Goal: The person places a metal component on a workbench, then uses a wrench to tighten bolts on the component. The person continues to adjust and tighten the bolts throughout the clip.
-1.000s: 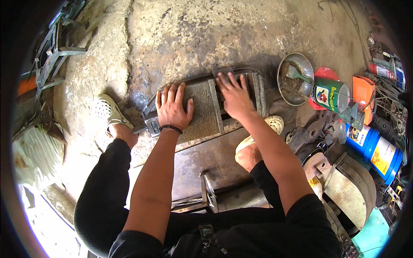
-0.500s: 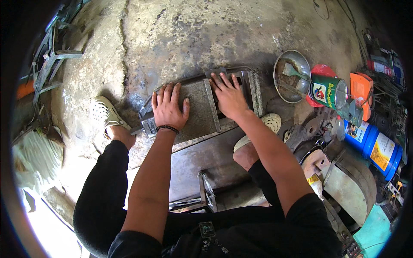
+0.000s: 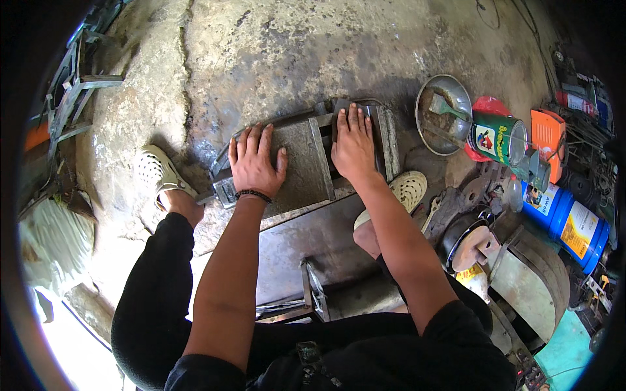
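The metal block point(image 3: 303, 159), which is long and rectangular with a grey, grainy top, sits between two pale clogs point(image 3: 409, 189) pierced with small holes, and the rough, stained floor point(image 3: 274, 65) spreads beyond it. On this top the left hand point(image 3: 256, 159) lies open and palm down, its fingers a little spread and gripping nothing, while the right hand point(image 3: 354, 146) lies flat with almost straight fingers over a dark, smooth plate point(image 3: 343, 104), which it covers but does not grasp. To the right stand a round, shiny metal bowl point(image 3: 462, 98) and a green, cylindrical can point(image 3: 492, 140).
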